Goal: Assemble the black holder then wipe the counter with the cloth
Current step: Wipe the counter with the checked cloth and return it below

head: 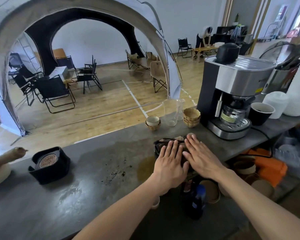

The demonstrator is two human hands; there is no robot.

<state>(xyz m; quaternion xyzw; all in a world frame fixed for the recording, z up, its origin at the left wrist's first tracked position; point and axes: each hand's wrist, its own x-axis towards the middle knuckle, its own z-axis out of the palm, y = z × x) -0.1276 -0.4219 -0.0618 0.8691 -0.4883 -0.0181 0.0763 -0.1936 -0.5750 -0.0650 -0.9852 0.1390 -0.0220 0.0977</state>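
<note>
— What's nearest the camera?

— Two bare forearms reaching out over the grey surface (62, 201). The left hand (170, 163) and the right hand (202, 155) both lie flat, fingers spread, palms pressing down side by side on a dark cloth (164, 142) near the far edge.

— Gripping it?

— No, both are open, just resting on top. Just left of the left hand there is a brown puddle (145, 168), and further left some dark crumbs (117, 172).

— And the black holder (49, 166)?

— Well apart to the left, standing on the surface with a round patterned disc (48, 161) inside.

— Beyond the hands?

— Small ribbed cups (191, 116), clear glasses (171, 111), and a coffee machine (232, 99) with a black paper cup (261, 114) beside it.
</note>
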